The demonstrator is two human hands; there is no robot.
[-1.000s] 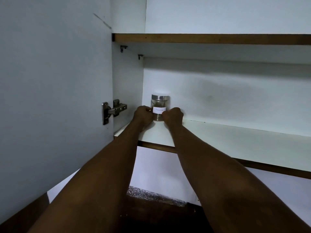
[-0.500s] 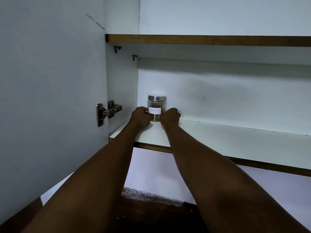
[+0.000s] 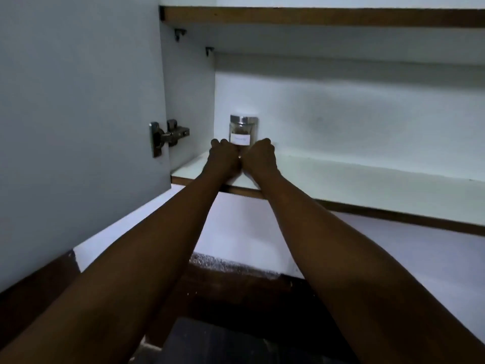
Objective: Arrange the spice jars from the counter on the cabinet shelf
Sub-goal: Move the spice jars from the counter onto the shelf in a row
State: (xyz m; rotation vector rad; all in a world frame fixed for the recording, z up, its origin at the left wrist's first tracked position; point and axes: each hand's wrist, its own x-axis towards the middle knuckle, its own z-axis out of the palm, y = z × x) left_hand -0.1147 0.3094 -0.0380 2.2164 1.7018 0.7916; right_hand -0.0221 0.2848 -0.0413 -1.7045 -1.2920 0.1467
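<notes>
A glass spice jar with a steel lid and a white label stands upright at the back left corner of the white cabinet shelf. My left hand and my right hand reach onto the shelf and press against the jar's lower part from either side. Their fingers are curled and the heels of the hands touch each other in front of the jar. The jar's base is hidden behind my hands.
The open cabinet door hangs at the left on a metal hinge. An upper shelf runs overhead. Below the cabinet are a white wall and a dark speckled counter.
My hands have slid lower on the jar and come together in front of it. The view has tilted down a little. The jar stays in the same corner.
</notes>
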